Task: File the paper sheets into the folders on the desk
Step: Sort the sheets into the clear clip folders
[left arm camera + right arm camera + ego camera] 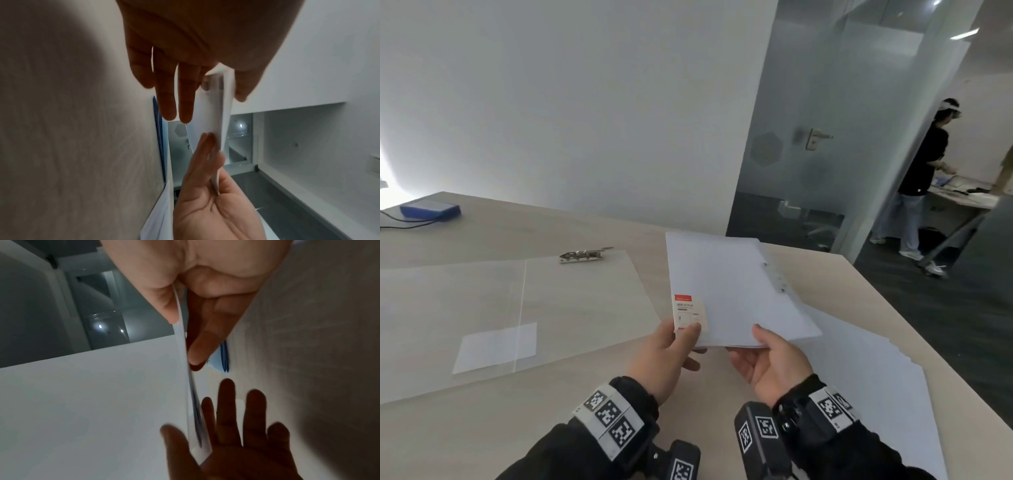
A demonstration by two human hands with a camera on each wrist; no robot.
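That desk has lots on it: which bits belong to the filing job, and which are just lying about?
Part of the job:
held folder, pinched by left hand and right hand
open clear folder
paper sheets

Lying about:
blue box
black cable

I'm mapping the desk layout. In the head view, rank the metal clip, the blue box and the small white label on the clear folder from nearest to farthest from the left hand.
From the left hand:
1. Small white label, on the clear folder to the hand's left.
2. Metal clip, at the clear folder's far edge.
3. Blue box, at the desk's far left corner.
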